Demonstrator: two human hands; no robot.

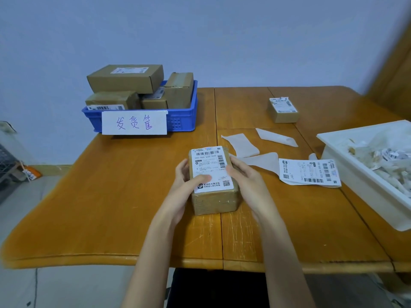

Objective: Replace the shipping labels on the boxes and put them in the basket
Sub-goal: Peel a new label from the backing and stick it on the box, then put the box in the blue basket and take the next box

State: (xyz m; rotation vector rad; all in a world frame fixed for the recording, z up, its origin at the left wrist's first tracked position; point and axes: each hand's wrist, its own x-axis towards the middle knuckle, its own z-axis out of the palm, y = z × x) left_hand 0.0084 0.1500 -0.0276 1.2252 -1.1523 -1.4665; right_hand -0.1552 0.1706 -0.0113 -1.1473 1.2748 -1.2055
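Note:
A small brown taped box point(214, 202) stands on the wooden table point(111, 196) in front of me, with a white shipping label point(211, 167) on its top. My left hand point(189, 181) grips the box's left side, its thumb pressing on the label. My right hand point(242, 176) holds the right side, fingers against the label's edge. A blue basket point(184, 120) with several labelled boxes sits at the back left. Another small box point(283, 110) with a peeling label stands at the back right.
A loose shipping label point(309, 172) lies to the right of the box. Several pieces of backing paper point(242, 144) lie behind it. A white bin point(347, 165) of torn label scraps stands at the right edge. A handwritten paper sign point(134, 123) hangs on the basket's front.

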